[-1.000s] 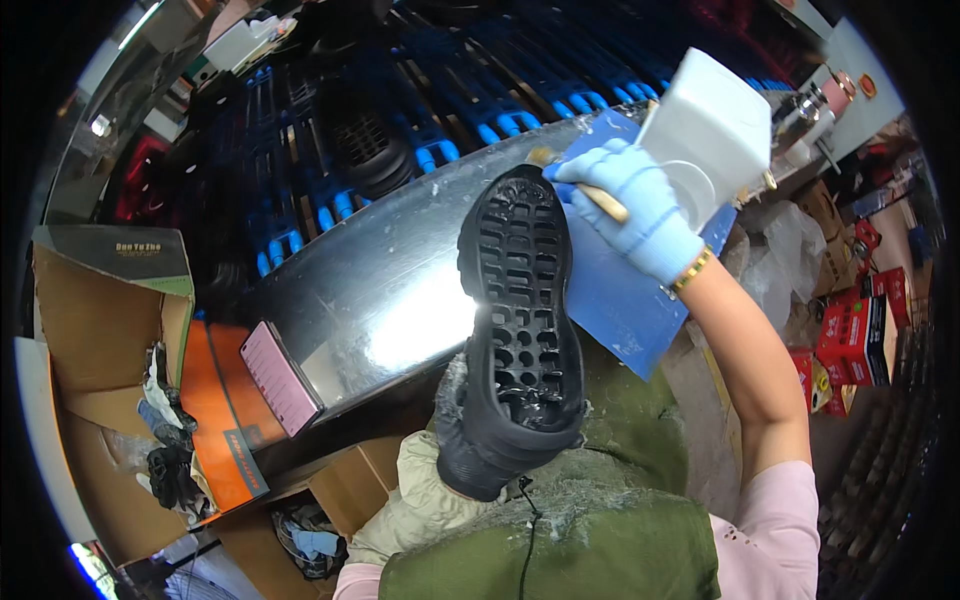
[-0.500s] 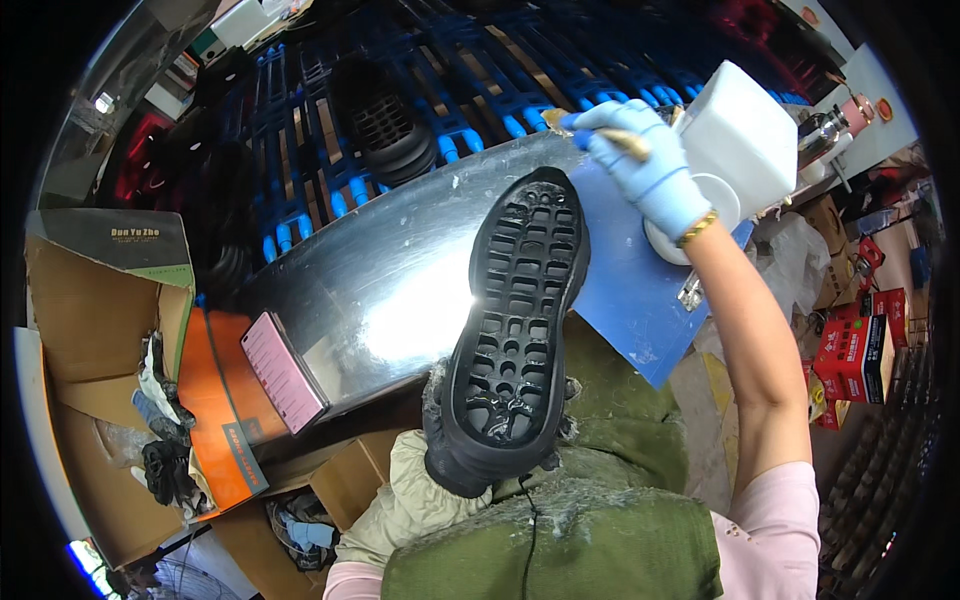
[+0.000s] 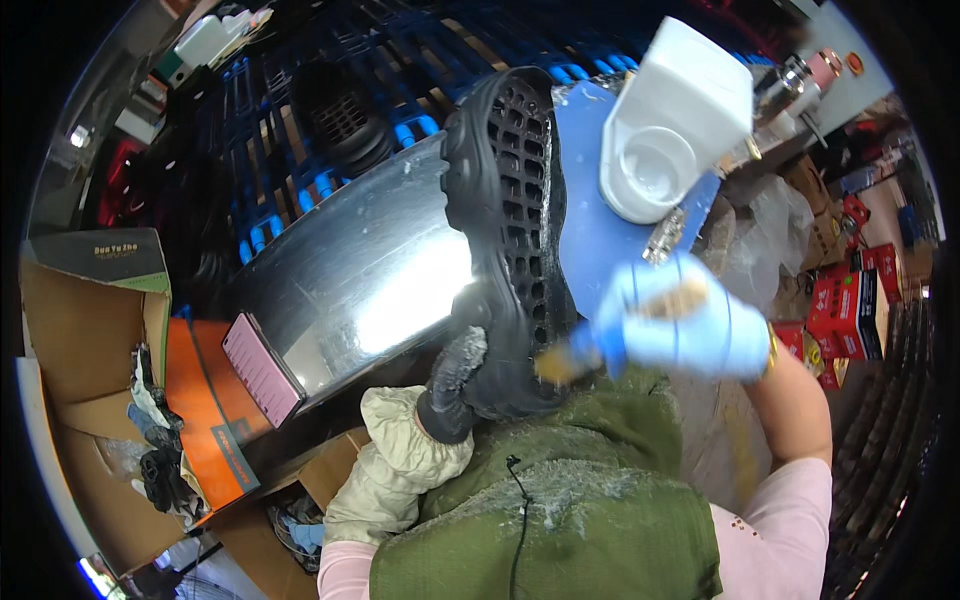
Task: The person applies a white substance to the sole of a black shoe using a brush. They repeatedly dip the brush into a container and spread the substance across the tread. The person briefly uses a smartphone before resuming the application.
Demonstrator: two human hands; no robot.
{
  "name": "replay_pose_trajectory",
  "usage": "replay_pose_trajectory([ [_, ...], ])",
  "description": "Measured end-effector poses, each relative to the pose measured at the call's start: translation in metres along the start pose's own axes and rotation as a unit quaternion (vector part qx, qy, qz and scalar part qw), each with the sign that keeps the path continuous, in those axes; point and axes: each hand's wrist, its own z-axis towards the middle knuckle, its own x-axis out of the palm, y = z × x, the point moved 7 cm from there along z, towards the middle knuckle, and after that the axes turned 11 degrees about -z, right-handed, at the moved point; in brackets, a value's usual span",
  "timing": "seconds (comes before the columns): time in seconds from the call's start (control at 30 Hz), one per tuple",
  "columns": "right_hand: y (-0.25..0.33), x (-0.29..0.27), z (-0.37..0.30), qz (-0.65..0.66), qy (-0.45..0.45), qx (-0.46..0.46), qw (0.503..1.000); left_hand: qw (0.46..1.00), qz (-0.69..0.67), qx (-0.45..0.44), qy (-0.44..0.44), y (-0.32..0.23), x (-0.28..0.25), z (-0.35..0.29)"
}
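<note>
Surface: I log a shiny metal bench (image 3: 340,270), blue conveyor rollers (image 3: 300,190) beyond. Left grip (image 3: 450,385), dark-gloved, closed on the black shoe (image 3: 510,240), sole up. Right grip (image 3: 685,325), blue-gloved, closed on a brush (image 3: 590,350) touching the sole; bristles blurred. White tub (image 3: 670,130) above right grip.

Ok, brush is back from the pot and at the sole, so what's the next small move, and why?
Probably stroke the brush along the sole's edge. The right hand in the blue glove holds it with the bristles at the side of the black sole, which the left hand props tread up. The white pot sits behind, apart.
</note>
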Motion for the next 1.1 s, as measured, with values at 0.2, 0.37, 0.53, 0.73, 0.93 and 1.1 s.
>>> replay_pose_trajectory([
  [0.2, -0.001, -0.055, 0.011, 0.000, -0.299, -0.099, 0.949, 0.998, 0.045, 0.050, 0.015, 0.002, 0.017, -0.002],
  [0.37, -0.028, -0.007, -0.025, 0.102, -0.344, -0.067, 0.931, 0.995, 0.062, 0.079, 0.012, -0.004, 0.019, -0.005],
  [0.53, -0.034, 0.021, -0.024, 0.178, -0.299, -0.010, 0.937, 0.984, 0.112, 0.140, 0.015, -0.005, 0.030, -0.003],
  [0.73, -0.039, 0.005, -0.046, 0.264, -0.306, 0.024, 0.915, 0.995, 0.001, 0.100, -0.010, -0.020, 0.006, -0.002],
  [0.93, -0.054, -0.013, -0.049, 0.209, -0.340, 0.035, 0.916, 0.996, -0.007, 0.089, 0.009, -0.016, 0.018, -0.008],
  [1.1, -0.025, 0.021, -0.027, 0.313, -0.115, 0.012, 0.943, 0.996, -0.019, 0.074, 0.034, -0.002, 0.028, -0.001],
])
